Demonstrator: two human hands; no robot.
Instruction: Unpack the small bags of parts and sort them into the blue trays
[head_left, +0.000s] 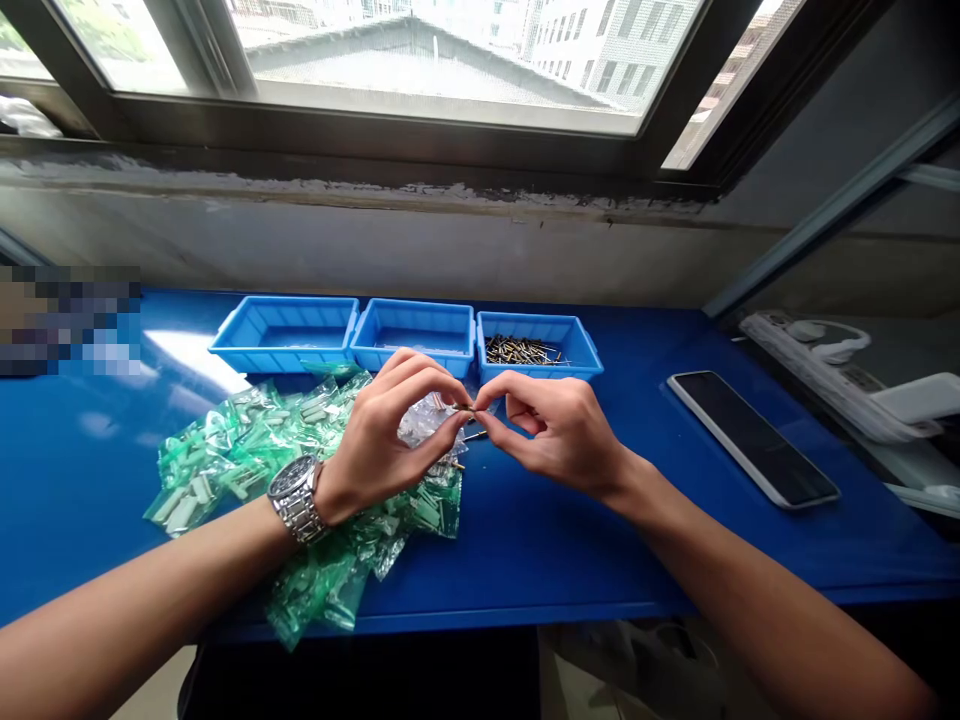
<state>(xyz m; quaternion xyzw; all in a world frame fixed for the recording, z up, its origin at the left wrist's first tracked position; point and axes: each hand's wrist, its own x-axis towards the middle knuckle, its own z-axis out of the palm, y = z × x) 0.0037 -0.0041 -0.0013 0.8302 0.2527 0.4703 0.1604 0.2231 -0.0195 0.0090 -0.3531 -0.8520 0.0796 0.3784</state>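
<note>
My left hand and my right hand meet over the blue table, thumb and forefinger of each pinched at a small thin metallic piece. Its kind is too small to make out, and the fingertips cover much of it. Below and left of them lies a pile of green-tinted plastic bags with pale pieces inside. A clear bag shows partly behind my left hand. Just beyond my right hand, a blue bin holds many thin black and brass-coloured pins.
Two more blue bins, the middle one included, stand in the same row by the wall. A phone lies at the right, near a white power strip with a cable. A window is above the table.
</note>
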